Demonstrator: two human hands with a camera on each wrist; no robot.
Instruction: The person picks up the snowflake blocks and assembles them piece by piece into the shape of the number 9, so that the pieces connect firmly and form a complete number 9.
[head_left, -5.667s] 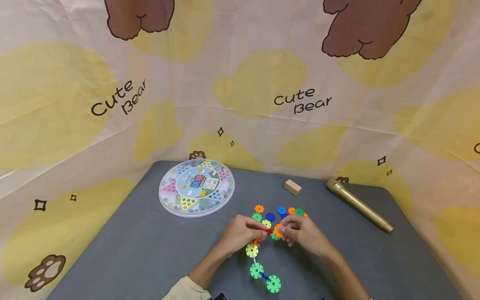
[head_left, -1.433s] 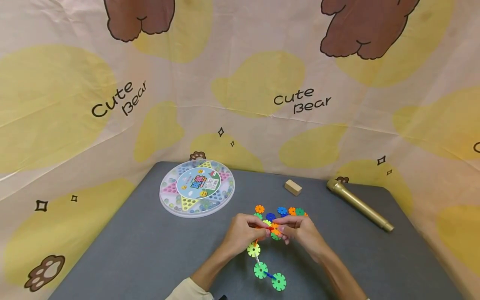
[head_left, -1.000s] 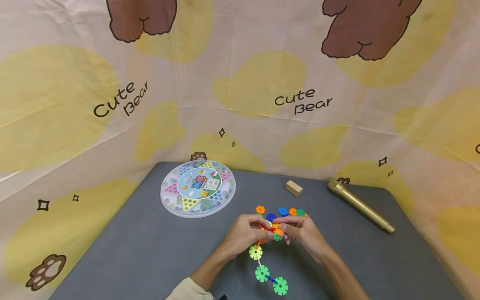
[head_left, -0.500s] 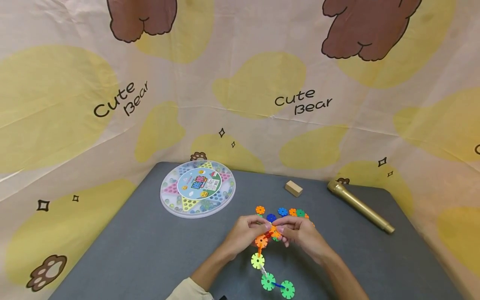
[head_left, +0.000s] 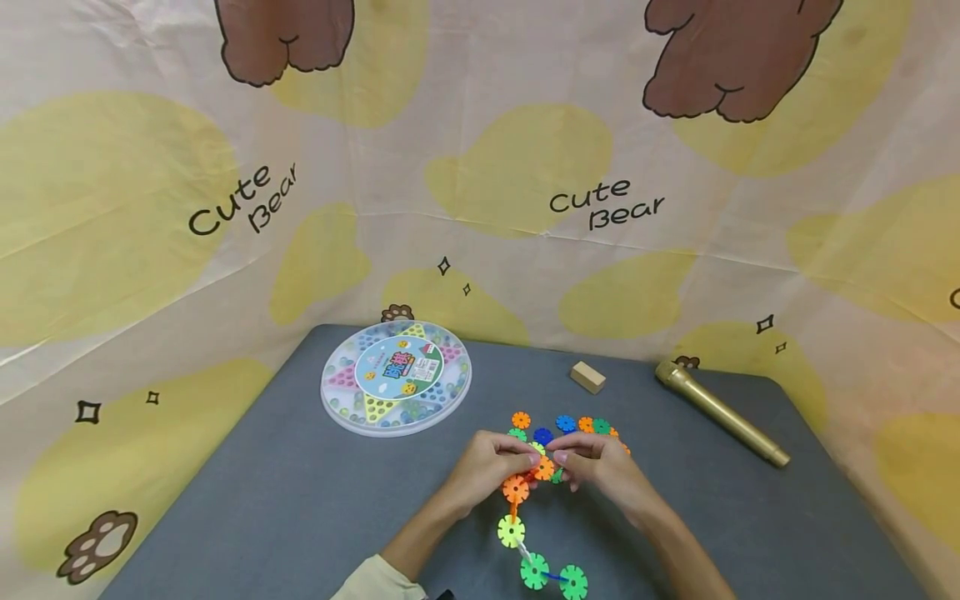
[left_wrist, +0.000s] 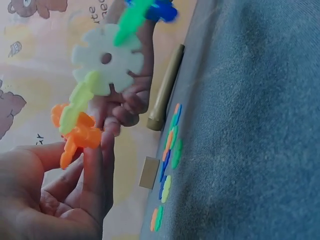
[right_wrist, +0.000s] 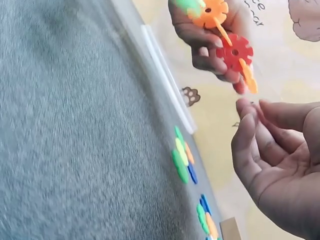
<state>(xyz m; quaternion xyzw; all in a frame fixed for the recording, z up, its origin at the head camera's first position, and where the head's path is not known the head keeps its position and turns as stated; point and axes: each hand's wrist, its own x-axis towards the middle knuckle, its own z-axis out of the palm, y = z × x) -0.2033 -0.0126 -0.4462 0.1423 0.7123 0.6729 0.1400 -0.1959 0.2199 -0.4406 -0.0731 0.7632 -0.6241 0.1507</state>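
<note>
Above the grey table (head_left: pixel 300 500), the left hand (head_left: pixel 487 467) pinches the top of the snowflake-disc chain (head_left: pixel 517 517) while the right hand (head_left: pixel 600 467) hovers beside it, fingers loosely curled and empty, so a careless tug could unclip the dangling links.

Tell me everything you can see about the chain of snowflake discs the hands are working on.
The chain of snowflake discs is flat notched plastic wheels slotted edge to edge: orange and red at the top, then yellow-green, then two green joined by a blue piece. It runs from the hands toward the person. The left hand pinches its top end. The right hand sits at that end too; the right wrist view shows its fingers apart.
</note>
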